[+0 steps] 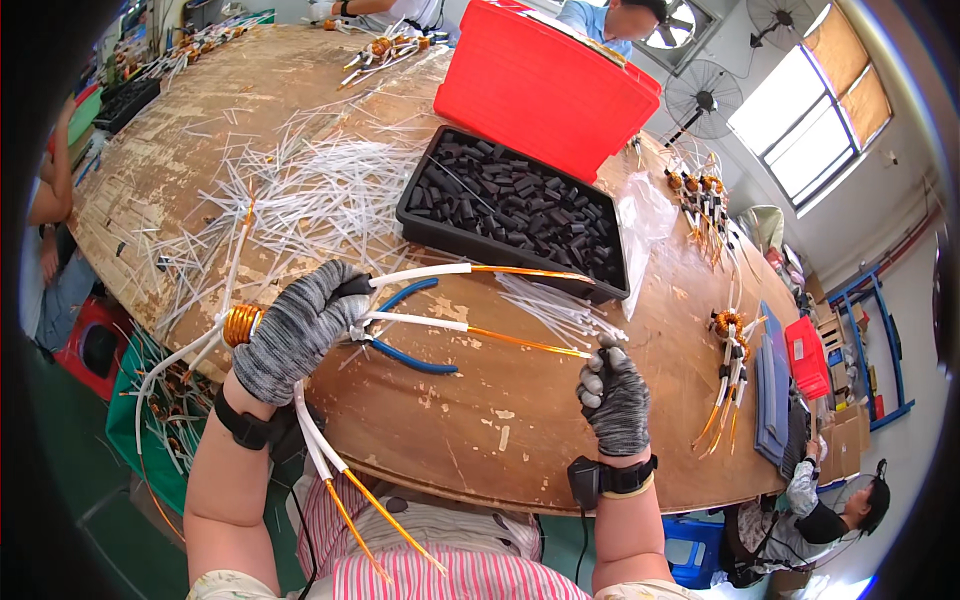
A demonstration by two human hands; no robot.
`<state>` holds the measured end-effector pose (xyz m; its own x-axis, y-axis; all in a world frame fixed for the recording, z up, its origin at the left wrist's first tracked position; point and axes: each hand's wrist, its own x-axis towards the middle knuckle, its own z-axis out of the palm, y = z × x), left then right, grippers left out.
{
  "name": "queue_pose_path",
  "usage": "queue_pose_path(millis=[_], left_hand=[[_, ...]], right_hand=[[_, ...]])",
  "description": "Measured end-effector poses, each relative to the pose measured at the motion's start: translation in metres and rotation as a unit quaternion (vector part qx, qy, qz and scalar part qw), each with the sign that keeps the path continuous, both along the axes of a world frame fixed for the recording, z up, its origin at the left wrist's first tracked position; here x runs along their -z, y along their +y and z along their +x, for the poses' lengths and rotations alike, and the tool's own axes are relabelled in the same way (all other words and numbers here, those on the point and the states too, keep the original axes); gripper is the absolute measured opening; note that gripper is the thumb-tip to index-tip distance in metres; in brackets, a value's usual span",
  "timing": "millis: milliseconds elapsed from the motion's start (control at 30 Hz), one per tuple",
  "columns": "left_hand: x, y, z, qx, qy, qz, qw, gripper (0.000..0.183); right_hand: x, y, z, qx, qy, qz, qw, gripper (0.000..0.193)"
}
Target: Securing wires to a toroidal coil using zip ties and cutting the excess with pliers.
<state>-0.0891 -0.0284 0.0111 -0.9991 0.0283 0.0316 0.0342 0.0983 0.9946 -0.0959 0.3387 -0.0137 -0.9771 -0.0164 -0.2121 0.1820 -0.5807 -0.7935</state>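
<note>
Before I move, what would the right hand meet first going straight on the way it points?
Past the copper wire ending beside it, the right hand would probably meet the white cable ties first, then the black bin. Its height above the table is unclear, so it might pass over.

Extends both forearms (230,500) from the lower edge. Curls gloved left hand (302,330) into a grip, gloved right hand (615,400) lower, fingers (592,383) bent.
</note>
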Motion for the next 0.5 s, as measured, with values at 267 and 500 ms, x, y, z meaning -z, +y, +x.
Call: queue_pose_path(millis=[267,500], left_hand=[[-0.003,0.001,0.000,-0.004,-0.004,-0.022,1.000,0.030],[-0.005,0.005,0.000,-0.007,-0.001,-0.005,1.000,0.032]], right_hand=[[0.011,0.002,-0.004,-0.035,-0.012,-0.028,0.999,0.027],[0.012,0.005,0.000,-0.067,-0.002,-0.055,0.996,0.028]])
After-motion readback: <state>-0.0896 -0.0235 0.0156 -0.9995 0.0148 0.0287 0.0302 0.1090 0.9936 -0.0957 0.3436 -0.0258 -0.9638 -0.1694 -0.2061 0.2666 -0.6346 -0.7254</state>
